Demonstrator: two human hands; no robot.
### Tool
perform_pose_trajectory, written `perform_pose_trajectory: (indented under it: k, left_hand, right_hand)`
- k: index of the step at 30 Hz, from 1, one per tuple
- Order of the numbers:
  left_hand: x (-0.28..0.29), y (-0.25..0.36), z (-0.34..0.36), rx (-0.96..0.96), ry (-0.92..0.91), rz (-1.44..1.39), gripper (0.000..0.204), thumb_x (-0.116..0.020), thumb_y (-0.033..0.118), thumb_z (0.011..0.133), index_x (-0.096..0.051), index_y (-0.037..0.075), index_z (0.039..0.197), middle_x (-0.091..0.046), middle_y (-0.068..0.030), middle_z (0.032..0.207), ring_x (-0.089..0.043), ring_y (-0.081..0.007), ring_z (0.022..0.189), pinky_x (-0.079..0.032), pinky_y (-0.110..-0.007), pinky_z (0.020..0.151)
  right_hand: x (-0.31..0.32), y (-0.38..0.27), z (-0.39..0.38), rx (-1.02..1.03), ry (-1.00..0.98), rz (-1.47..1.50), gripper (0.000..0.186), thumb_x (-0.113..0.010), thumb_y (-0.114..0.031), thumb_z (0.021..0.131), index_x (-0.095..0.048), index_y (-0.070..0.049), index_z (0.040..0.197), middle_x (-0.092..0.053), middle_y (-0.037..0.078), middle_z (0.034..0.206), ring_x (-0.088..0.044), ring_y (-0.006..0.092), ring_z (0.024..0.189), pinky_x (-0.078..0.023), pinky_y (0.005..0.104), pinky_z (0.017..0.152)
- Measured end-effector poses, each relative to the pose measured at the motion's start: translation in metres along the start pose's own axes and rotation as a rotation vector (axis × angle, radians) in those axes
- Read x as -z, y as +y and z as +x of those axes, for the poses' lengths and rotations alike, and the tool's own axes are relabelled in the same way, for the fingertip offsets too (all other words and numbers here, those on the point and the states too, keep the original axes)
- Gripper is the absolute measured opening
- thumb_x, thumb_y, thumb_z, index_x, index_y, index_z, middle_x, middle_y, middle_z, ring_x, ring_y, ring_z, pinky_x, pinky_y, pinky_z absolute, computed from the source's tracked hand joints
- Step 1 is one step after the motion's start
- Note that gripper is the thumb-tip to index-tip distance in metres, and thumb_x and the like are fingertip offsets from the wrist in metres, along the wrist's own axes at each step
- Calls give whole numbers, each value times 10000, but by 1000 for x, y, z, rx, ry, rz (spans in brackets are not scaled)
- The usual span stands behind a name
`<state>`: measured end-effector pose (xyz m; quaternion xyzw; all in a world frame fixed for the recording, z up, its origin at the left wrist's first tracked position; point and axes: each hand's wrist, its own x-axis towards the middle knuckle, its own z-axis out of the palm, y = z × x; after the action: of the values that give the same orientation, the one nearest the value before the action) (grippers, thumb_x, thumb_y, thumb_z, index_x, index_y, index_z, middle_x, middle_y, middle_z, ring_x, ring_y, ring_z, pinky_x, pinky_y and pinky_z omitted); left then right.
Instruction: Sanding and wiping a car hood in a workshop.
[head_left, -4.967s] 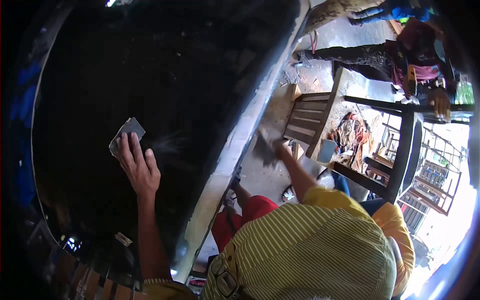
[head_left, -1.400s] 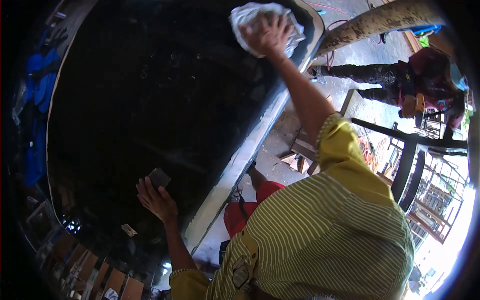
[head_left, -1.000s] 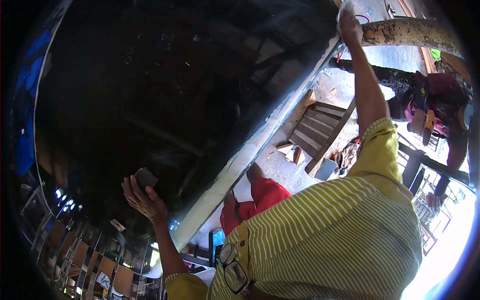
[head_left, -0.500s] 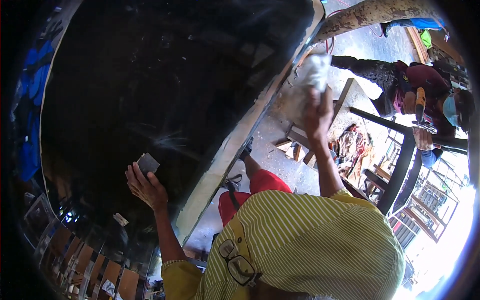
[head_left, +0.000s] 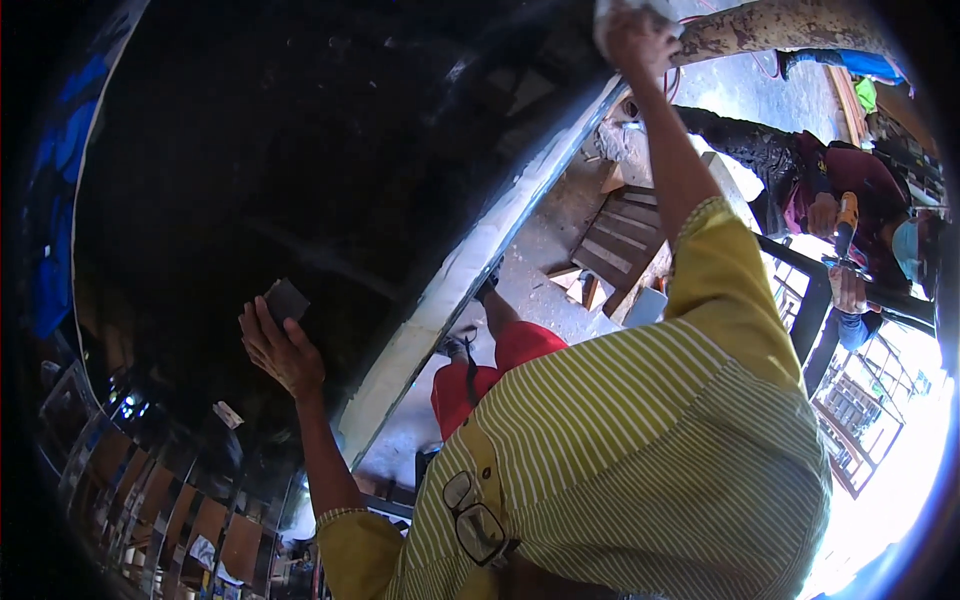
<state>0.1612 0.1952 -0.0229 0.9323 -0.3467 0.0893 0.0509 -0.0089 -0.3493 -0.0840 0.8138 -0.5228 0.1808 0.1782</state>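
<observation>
A large glossy black panel with a pale band along its right edge fills the left. My left hand lies on it with fingers apart, touching a small dark grey pad. A small pale scrap lies below that hand. At the panel's upper right corner, my right hand presses a white crumpled cloth, which is partly hidden by the fingers.
A mottled beam runs at upper right. A person holds an orange tool beside dark wooden frames. A slatted wooden piece lies on the floor. Eyeglasses hang on my shirt.
Since half a second ago, my right hand with the cloth has moved up to the panel's upper right corner. My left hand stays by the grey pad; the whole view has shifted slightly.
</observation>
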Motion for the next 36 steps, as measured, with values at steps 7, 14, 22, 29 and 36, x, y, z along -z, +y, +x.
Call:
perform_pose_trajectory:
  k: [7, 14, 22, 29, 36]
  left_hand:
    - [0, -3, -1, -34, 58, -60, 448, -325, 340, 884, -334, 103, 1263, -349, -127, 1268, -313, -309, 1184, -213, -461, 966]
    - [-3, -10, -8, 23, 36, -105, 445, -370, 311, 865, -339, 111, 1261, -325, -128, 1272, -298, -314, 1188, -208, -476, 969]
    - [-10, -22, -18, 15, 95, -16, 459, -431, 362, 837, -377, 147, 1239, -345, -114, 1240, -304, -295, 1179, -213, -486, 967]
    - [-1, -61, -42, 32, 103, 2, 485, -416, 384, 838, -346, 143, 1253, -303, -89, 1261, -264, -285, 1202, -198, -496, 979]
    - [3, -63, -47, 47, 115, -14, 449, -412, 347, 842, -367, 128, 1231, -316, -108, 1248, -292, -311, 1177, -213, -486, 969]
  right_hand:
    - [-2, 97, -103, 127, -750, -4, 348, -437, -312, 823, -543, -43, 1017, -561, 210, 975, -573, 287, 867, -454, 361, 714]
    - [143, 61, -190, -807, -451, 844, 456, -352, -354, 870, -501, 56, 1003, -587, 184, 896, -565, 278, 770, -437, 347, 658]
    - [281, -112, -294, 408, -416, 688, 298, -550, -105, 696, -507, -70, 989, -477, 96, 943, -469, 232, 881, -399, 299, 756]
    - [282, -189, -370, 490, -442, 757, 502, -526, -320, 739, -444, -87, 1176, -300, 166, 1275, -204, 351, 1239, -124, 563, 976]
    - [161, -118, -236, 47, -249, 530, 728, -605, -94, 654, -288, -216, 1297, -144, 191, 1347, -53, 413, 1255, -145, 585, 963]
